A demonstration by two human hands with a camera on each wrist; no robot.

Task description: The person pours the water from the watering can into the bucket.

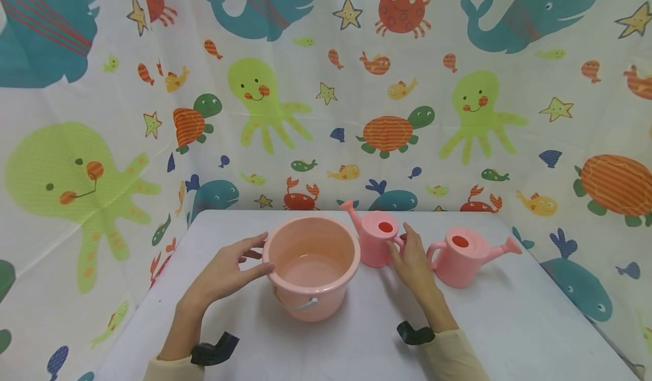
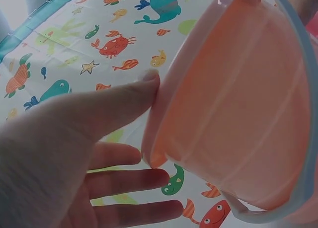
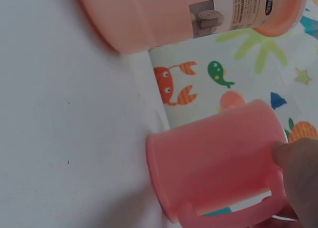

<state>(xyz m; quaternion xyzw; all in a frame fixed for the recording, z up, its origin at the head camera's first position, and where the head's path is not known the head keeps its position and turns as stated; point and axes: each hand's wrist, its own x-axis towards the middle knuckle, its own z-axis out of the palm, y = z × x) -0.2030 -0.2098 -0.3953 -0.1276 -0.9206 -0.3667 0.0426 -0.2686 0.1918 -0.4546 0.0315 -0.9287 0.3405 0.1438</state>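
Observation:
A light pink bucket [image 1: 313, 296] with a pale handle stands upright on the white table. My left hand [image 1: 226, 270] is at its left rim; the thumb touches the rim and the other fingers extend loosely beside it, as the left wrist view shows [image 2: 54, 138]. My right hand [image 1: 415, 259] grips the handle of a pink watering can [image 1: 372, 248], its thumb on top of the handle in the right wrist view. This can is upright, its spout pointing left and away. A second pink watering can [image 1: 458, 265] stands right of my right hand, spout to the right.
The white table [image 1: 356, 347] runs back to a hanging curtain [image 1: 326, 160] printed with sea animals, which also covers both sides. Between the bucket and the held can lies a narrow gap. The second can's handle is close to my right wrist.

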